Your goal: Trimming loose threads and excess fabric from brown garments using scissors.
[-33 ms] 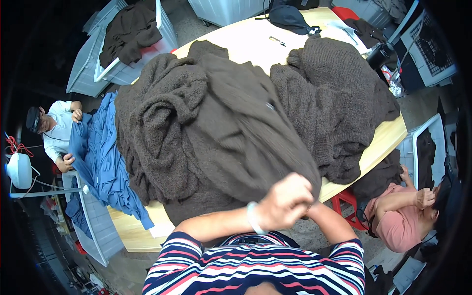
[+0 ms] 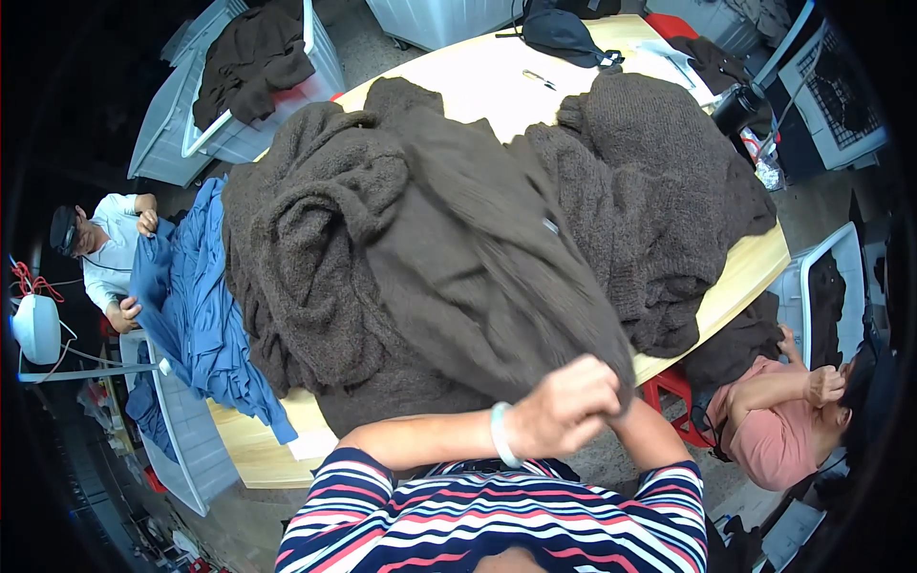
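A dark brown knit sweater stretches across the table toward me, a small pale label showing on its smoother side. At its near end, my left hand is closed with the fingers pinched on the fabric's edge. A pale bangle circles that wrist. My right forearm reaches up into the same end of the sweater; the cloth and my left hand hide the right hand. Chunky brown knitwear lies bunched to the left, partly beneath the sweater, and another brown knit pile rests on the right.
The pale wooden table holds a black cap, small snips and a black bottle. Blue garments hang over its left edge, handled by a person in white. Another person in pink sits right, beside a bin.
My left hand has shifted slightly right and down. The sweater's near end and its label have moved right and a little toward me, and my right forearm has dropped slightly.
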The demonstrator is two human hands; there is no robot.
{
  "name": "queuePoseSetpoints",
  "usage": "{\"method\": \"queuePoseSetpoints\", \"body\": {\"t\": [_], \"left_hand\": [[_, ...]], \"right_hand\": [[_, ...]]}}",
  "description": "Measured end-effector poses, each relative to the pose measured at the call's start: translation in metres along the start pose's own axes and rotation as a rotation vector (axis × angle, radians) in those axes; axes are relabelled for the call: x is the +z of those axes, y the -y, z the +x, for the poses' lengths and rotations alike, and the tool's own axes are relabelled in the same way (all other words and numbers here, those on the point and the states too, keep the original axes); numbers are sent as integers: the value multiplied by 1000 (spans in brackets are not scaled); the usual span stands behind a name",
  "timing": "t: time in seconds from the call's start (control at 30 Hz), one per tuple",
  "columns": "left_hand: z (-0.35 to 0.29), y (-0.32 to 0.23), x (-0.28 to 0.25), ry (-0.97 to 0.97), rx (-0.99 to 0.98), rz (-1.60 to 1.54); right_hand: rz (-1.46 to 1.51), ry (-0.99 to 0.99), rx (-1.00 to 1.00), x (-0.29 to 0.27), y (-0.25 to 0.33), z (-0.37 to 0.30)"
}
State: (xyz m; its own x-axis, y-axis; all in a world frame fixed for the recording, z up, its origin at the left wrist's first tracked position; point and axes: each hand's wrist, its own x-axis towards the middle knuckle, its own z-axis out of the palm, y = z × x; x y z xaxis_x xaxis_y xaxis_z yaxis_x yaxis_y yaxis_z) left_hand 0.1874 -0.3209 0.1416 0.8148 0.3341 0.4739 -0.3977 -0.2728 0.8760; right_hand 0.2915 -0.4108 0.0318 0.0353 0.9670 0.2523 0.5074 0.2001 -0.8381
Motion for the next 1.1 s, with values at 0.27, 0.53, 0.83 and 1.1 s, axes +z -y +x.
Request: {"method": "queuePoseSetpoints", "body": {"t": [0.27, 0.53, 0.83, 1.1], "left_hand": [[46, 10, 16, -123, 149, 82], [58, 31, 44, -89, 171, 183], [-120, 37, -159, -671, -351, 1436], [-152, 36, -160, -372, -317, 1040]], "right_hand": [[-183, -134, 582, -115, -7, 36], [-342, -327, 914, -289, -73, 65], [-192, -587, 590, -148, -30, -18], [-279, -195, 472, -88, 8, 35]]}}
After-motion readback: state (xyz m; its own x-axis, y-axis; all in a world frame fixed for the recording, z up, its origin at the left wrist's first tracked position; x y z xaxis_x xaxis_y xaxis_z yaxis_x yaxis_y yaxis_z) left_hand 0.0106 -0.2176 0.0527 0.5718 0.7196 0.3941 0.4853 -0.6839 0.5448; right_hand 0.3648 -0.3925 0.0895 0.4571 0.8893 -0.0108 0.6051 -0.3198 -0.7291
